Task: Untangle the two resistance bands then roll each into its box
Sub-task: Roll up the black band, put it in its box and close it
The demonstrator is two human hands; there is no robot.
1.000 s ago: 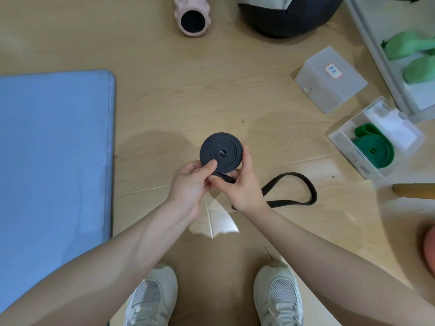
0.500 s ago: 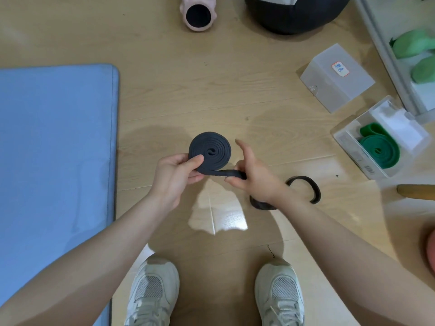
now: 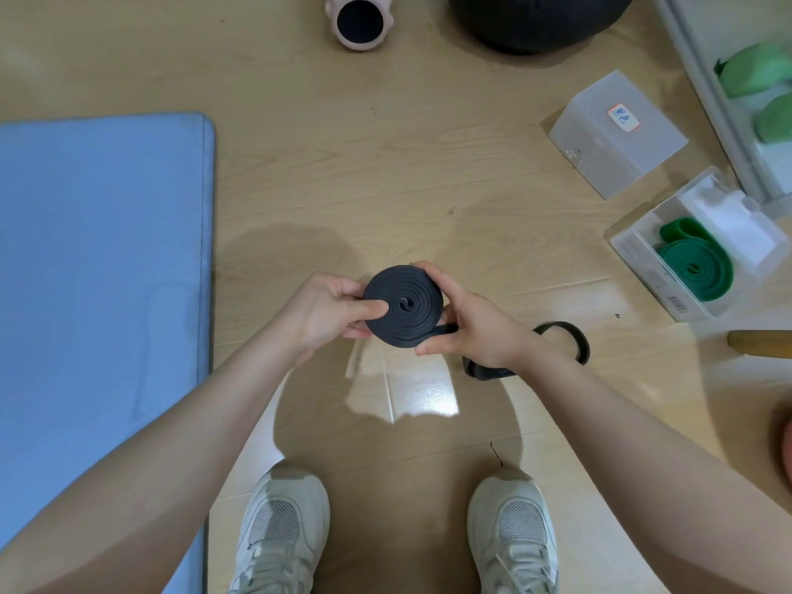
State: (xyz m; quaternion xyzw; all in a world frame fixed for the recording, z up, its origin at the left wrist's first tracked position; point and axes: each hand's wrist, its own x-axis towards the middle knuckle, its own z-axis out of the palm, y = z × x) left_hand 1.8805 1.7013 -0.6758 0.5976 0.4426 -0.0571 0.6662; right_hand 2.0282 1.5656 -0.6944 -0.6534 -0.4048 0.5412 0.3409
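We held the flat black rubber resistance band (image 3: 403,306), wound most of the way into a tight coil, above the wooden floor (image 3: 385,173). Our left hand (image 3: 325,310) pinched the coil, thumb pressed on its face; our right hand (image 3: 475,323) curled round its far edge and the loose tail (image 3: 561,340) trailing to the floor. It looked light, soft and springy, likely to unwind if released, so we judged the flat faces the best hold. The green rolled band (image 3: 696,267) already lay in its open clear plastic box (image 3: 634,255); the closed frosted box (image 3: 617,135) waited nearby.
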